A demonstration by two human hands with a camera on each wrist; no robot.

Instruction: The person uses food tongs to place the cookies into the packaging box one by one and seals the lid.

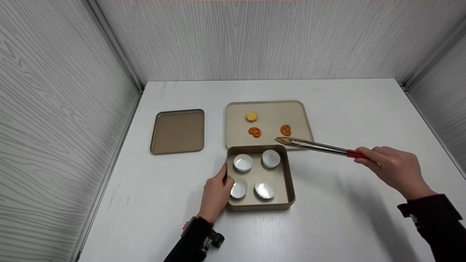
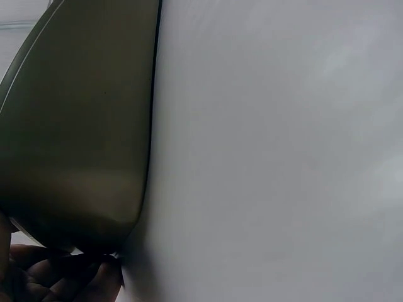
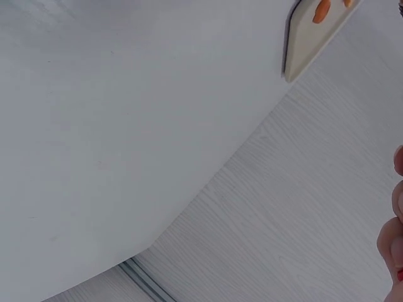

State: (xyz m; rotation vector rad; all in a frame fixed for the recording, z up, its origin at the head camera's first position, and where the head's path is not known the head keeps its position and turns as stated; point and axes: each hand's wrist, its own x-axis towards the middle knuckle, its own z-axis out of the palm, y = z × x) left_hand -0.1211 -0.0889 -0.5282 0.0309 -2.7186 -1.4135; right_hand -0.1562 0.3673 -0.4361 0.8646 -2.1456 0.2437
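Observation:
My left hand (image 1: 215, 193) holds the left wall of a deep square baking pan (image 1: 284, 182), with its thumb over the rim. Several white fluted paper cups (image 1: 243, 162) sit inside the pan. In the left wrist view, fingers (image 2: 69, 277) lie against the pan's outer wall (image 2: 82, 138). My right hand (image 1: 397, 169) grips metal tongs (image 1: 320, 146) by their red handle. A small orange-yellow piece (image 1: 286, 139) shows between the tong tips, just beyond the pan's far right corner. Only fingertips (image 3: 391, 242) of this hand appear in the right wrist view.
A beige rectangular tray (image 1: 269, 109) lies behind the pan, bearing a yellow scalloped biscuit (image 1: 251, 116), an orange pretzel (image 1: 255, 132) at left and another pretzel (image 1: 285, 130) at right. Further left lies a brown square tray (image 1: 178, 131). Grey wood-grain panels (image 1: 233, 40) enclose the white table.

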